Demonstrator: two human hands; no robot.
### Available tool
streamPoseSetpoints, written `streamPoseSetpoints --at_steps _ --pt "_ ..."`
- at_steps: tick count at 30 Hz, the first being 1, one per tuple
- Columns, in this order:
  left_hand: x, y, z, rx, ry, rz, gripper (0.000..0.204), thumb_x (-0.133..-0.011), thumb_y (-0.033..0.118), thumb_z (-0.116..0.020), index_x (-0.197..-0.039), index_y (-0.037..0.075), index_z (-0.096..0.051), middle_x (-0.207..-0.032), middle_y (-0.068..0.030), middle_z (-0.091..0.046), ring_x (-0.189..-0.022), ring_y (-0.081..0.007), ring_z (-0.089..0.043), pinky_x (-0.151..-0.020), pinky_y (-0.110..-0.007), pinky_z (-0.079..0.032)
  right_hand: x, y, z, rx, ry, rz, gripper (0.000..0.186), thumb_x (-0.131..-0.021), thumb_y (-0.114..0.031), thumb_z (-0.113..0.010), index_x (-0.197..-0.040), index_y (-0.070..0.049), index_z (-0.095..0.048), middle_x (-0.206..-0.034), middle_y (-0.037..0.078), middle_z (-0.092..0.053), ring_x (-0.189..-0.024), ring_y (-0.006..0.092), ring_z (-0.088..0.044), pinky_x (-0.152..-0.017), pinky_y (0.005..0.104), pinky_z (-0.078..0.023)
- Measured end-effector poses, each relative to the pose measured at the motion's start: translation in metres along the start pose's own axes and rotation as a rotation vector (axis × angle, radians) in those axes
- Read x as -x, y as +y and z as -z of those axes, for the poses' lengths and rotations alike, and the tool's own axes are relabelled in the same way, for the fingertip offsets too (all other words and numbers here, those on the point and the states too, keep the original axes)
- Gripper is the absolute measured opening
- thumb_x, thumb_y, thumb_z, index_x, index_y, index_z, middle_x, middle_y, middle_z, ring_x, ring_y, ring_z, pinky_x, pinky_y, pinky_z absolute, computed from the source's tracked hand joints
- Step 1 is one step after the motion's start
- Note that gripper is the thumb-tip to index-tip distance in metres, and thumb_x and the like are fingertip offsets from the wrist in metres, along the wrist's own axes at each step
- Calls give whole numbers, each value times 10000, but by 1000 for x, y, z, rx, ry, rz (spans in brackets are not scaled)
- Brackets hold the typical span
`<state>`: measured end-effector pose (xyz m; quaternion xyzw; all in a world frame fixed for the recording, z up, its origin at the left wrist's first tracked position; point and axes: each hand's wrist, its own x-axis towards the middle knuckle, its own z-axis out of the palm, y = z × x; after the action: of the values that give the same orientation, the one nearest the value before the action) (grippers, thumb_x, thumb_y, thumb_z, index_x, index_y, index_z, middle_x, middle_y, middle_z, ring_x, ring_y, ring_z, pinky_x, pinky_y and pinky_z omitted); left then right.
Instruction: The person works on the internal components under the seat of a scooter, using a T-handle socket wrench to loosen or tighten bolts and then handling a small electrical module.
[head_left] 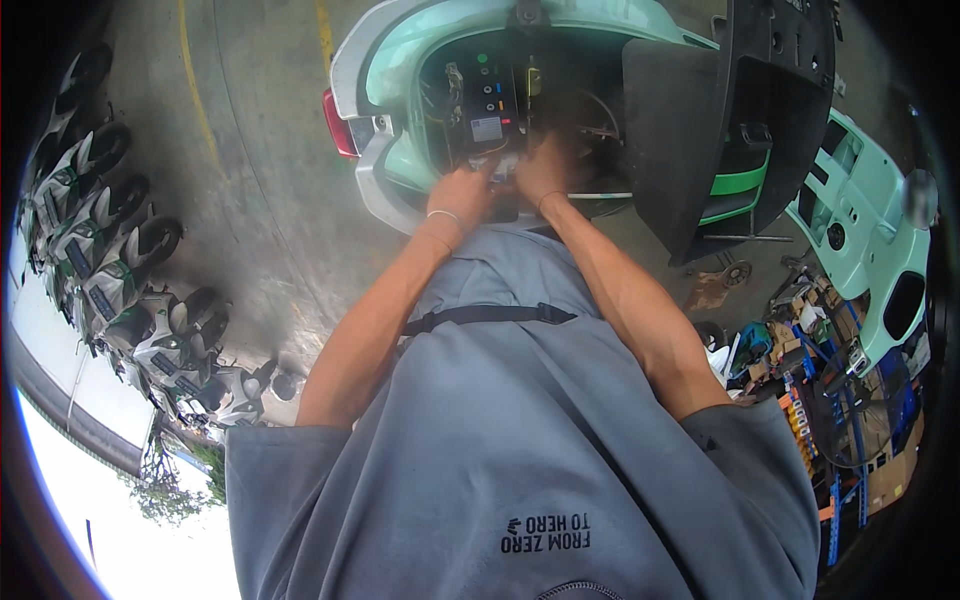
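Observation:
Both my hands reach into the opened body of a mint-green scooter [400, 75]. My left hand [465, 196] is closed at the near edge of the compartment, its fingers bent around something I cannot make out. Close beside it, my right hand [543, 174] is also closed, with its fingertips blurred. A small whitish piece [506, 166] shows between the two hands; which hand grips it is unclear. Just beyond them lies a black box [487, 100] with round ports and a pale label. An orange wire [489, 150] runs near my left fingers.
A large dark panel [668, 140] stands at the compartment's right, beside a green-striped part [738, 188]. The red tail light [340, 122] is at the left. Farther right hangs a mint body panel [862, 225] above cluttered blue shelving [848, 420]. Several motorbikes [125, 265] line the left.

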<state>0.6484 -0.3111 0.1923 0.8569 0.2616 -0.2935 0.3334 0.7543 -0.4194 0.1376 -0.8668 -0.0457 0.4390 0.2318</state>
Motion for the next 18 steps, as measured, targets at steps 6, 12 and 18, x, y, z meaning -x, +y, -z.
streamPoseSetpoints --at_steps 6,12,18 --pt "-3 6 -3 -47 -10 17 519 -906 457 -615 -1339 177 -558 -933 -261 -674 -798 -423 -681 -681 -499 -562 1 -3 2 1 -14 -44 468 -751 -63 -630 -1166 68 -458 -1030 298 -615 -1011 448 -612 -877 497 -479" --pt "-7 3 -8 -111 -11 -34 490 -917 410 -606 -1334 161 -535 -854 -262 -669 -751 -421 -687 -654 -492 -562 0 -2 2 23 -16 -21 523 -755 -68 -623 -1207 39 -382 -1021 346 -631 -1018 499 -612 -886 540 -473" --pt "-6 6 -11 -100 15 -53 458 -903 265 -625 -1316 102 -515 -837 -274 -656 -742 -416 -688 -636 -486 -563 -1 -5 4 19 -10 -46 494 -751 -67 -626 -1177 31 -396 -1008 337 -638 -1010 500 -612 -880 546 -473"
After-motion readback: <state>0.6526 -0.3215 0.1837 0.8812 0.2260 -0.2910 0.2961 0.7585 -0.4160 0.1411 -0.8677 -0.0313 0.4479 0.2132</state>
